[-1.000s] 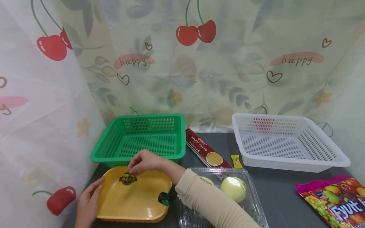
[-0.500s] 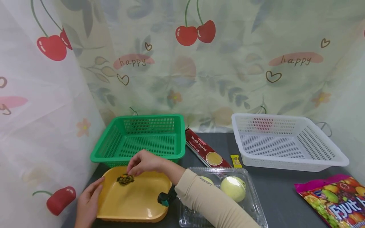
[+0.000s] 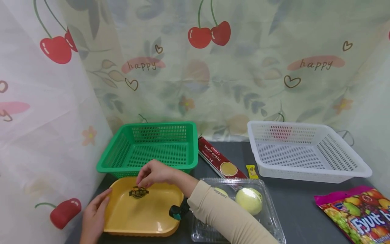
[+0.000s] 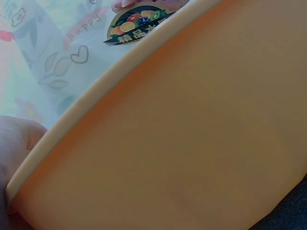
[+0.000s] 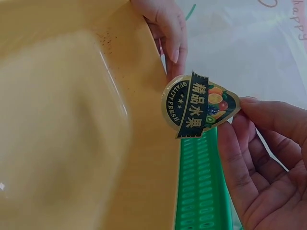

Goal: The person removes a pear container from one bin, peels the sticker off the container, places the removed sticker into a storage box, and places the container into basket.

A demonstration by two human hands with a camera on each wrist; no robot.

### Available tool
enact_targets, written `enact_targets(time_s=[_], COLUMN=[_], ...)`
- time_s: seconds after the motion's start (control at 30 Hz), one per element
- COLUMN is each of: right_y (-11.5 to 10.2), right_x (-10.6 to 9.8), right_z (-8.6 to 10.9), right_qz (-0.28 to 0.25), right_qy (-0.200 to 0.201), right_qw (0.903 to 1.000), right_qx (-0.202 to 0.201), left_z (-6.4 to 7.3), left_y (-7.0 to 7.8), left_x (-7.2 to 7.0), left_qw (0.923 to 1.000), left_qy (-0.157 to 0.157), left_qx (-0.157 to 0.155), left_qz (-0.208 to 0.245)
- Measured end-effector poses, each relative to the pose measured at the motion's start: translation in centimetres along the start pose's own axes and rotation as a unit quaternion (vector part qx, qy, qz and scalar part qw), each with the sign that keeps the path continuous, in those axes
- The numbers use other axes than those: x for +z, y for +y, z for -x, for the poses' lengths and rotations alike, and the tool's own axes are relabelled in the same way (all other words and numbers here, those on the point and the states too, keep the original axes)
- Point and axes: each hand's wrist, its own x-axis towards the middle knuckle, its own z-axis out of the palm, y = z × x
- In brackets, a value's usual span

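Note:
My left hand (image 3: 95, 214) grips the left side of a yellow plastic basin (image 3: 143, 217), which stands low on the dark table. In the left wrist view the thumb lies at the basin's rim (image 4: 91, 98). Thumb and forefinger of my right hand (image 3: 157, 174) pinch the edge of a black and gold fruit sticker (image 3: 138, 192). The right wrist view shows the sticker (image 5: 194, 109) close up, with printed fruit and the words "Quality Fresh". It overlaps the basin's far wall there, its rounded end towards the rim, the left hand's fingers (image 5: 168, 33) beyond.
Behind the basin stands a green basket (image 3: 158, 156), and a white basket (image 3: 298, 174) is at the back right. A red spaghetti pack (image 3: 217, 157), a small yellow packet (image 3: 252, 171), a clear box (image 3: 271, 217) with pale green round things, and a colourful candy bag (image 3: 362, 213) lie around.
The sticker tilted and shifted left half a second ago; now it faces up again, slightly lower and further right. My left hand keeps its place on the basin.

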Motion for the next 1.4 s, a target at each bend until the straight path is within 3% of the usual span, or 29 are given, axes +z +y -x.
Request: enact_targets(time_s=[0.6, 0.97, 1.23, 1.4], right_y=[-0.1, -0.6, -1.1, -0.7], right_x=[-0.3, -1.5, -3.0, -4.0], right_z=[0.4, 1.9, 3.6, 4.8], right_qz=[-0.024, -0.025, -0.018, -0.005], right_qy=[-0.002, -0.017, -0.022, -0.022], right_qw=[0.9997, 0.9990, 0.9985, 0.9988], right_qx=[-0.007, -0.034, -0.047, -0.044], left_z=[0.0, 0.3, 0.4, 0.3], left_y=[0.2, -0.1, 0.2, 0.7], left_x=[0.5, 0.5, -0.3, -1.0], left_qw=[0.9999, 0.9993, 0.9986, 0.9980], left_qy=[0.001, 0.013, 0.000, -0.014], left_qx=[0.008, 0.026, 0.035, 0.047], left_qz=[0.012, 0.021, -0.038, -0.042])
